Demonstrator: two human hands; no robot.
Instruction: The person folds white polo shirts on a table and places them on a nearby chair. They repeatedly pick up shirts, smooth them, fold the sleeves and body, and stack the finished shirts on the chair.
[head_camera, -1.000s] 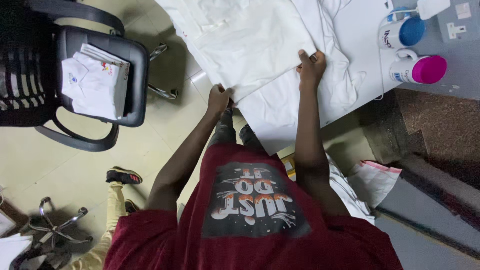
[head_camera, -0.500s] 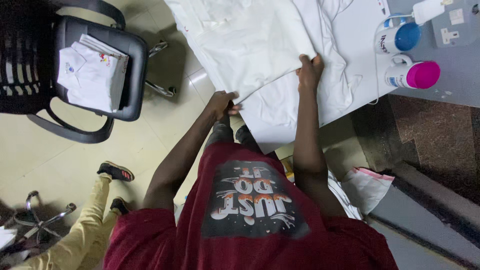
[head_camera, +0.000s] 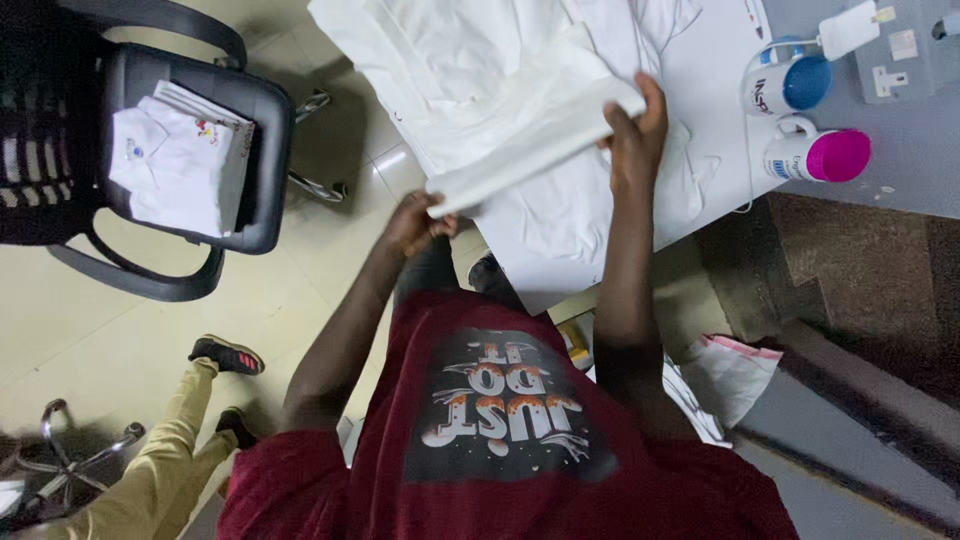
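A white garment (head_camera: 500, 90) lies spread on the white table (head_camera: 715, 100). My left hand (head_camera: 418, 222) grips the lower corner of its near edge, just off the table's side. My right hand (head_camera: 632, 130) holds the same edge further up, fingers curled over the cloth. Between the two hands the edge is lifted into a folded strip over the rest of the fabric. More white cloth (head_camera: 560, 225) lies flat underneath.
Two mugs stand at the table's right: one with a blue inside (head_camera: 790, 85), one with a pink inside (head_camera: 820, 155). A black office chair (head_camera: 150, 150) at left carries folded white shirts (head_camera: 180, 160). Another person's legs and shoes (head_camera: 200, 400) are at lower left.
Both hands have lifted the garment's near edge and carried it up over the cloth; a second ago they pressed flat at the table edge. The other person's legs have come further into view.
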